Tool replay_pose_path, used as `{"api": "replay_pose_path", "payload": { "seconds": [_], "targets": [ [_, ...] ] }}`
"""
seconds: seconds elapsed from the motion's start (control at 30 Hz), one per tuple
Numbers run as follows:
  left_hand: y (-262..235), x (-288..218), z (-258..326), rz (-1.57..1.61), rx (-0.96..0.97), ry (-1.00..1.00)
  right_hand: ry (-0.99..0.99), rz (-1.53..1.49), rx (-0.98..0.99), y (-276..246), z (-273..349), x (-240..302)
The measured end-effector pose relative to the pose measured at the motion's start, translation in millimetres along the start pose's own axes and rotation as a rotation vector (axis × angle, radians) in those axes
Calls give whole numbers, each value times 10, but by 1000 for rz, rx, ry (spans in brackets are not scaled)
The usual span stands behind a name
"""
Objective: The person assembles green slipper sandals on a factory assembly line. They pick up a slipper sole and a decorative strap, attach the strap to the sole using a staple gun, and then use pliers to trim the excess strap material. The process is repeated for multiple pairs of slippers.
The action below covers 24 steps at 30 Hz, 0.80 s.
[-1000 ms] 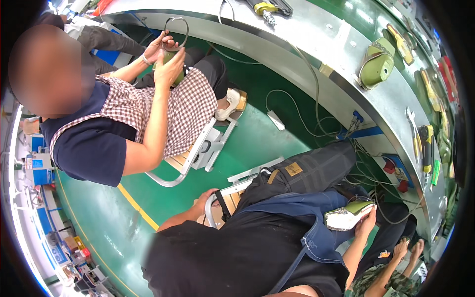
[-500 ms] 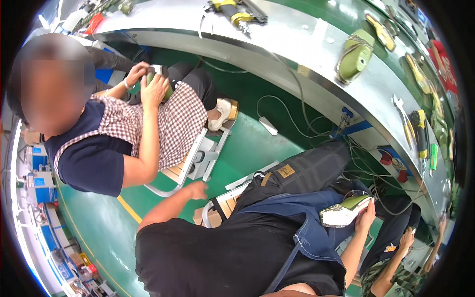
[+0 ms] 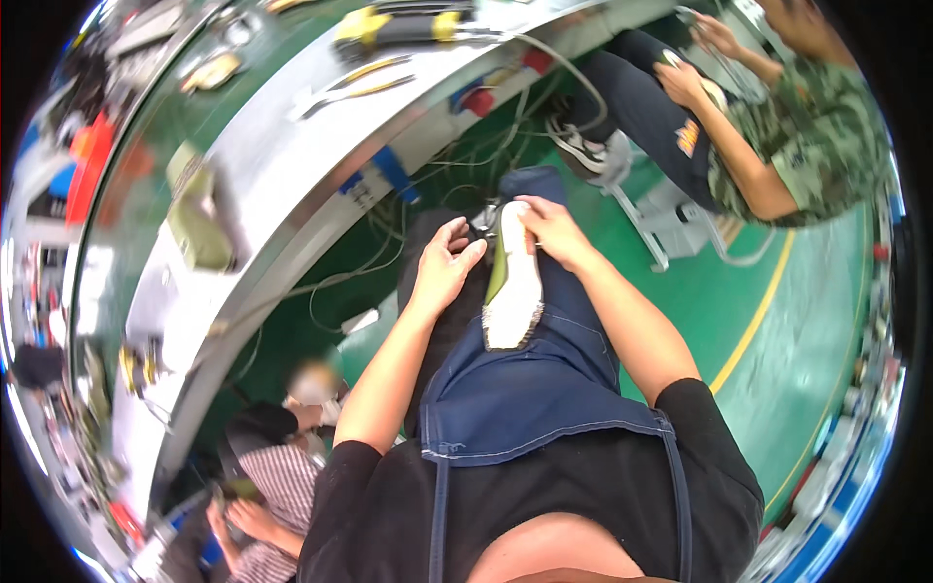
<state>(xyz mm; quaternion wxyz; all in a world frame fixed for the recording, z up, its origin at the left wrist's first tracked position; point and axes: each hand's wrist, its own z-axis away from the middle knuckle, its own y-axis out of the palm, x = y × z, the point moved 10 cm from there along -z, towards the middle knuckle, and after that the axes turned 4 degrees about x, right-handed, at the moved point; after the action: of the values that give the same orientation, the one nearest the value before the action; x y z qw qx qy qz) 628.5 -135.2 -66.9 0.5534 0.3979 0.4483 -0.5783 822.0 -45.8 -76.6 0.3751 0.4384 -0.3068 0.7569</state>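
Observation:
A green shoe upper on a last (image 3: 513, 282) rests over my lap on the blue apron (image 3: 544, 394). Its white underside faces up, and the squared toe, with a rough gathered rim, points toward my body. My right hand (image 3: 556, 233) grips it at the far, narrow heel end, thumb on the white face. To the left of the heel, my left hand (image 3: 447, 264) hovers with bent fingers apart and nothing between them. A gap separates that hand from the shoe.
A curved metal bench (image 3: 282, 160) runs along the left and far side. On it lie another green shoe (image 3: 197, 219), pliers (image 3: 355, 85) and a yellow-black tool (image 3: 398, 29). Cables (image 3: 389, 260) hang beneath. Co-workers sit at far right (image 3: 797, 146) and lower left (image 3: 282, 476).
The view has swung to the right. My left hand, earlier stretched out to the side away from the shoe, is now beside its heel. My right hand still holds the shoe.

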Motion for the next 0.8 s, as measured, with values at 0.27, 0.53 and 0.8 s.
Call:
{"api": "replay_pose_path", "payload": {
  "seconds": [0.27,0.53,0.8],
  "targets": [
    [645,165,-671,332,251,-44,28,-243,72,-197,102,-77],
    [586,13,-902,282,306,-44,-82,-195,-40,-319,-78,-22],
    [536,-37,-913,252,189,38,-164,-67,-137,-389,-146,98]
  ]
}}
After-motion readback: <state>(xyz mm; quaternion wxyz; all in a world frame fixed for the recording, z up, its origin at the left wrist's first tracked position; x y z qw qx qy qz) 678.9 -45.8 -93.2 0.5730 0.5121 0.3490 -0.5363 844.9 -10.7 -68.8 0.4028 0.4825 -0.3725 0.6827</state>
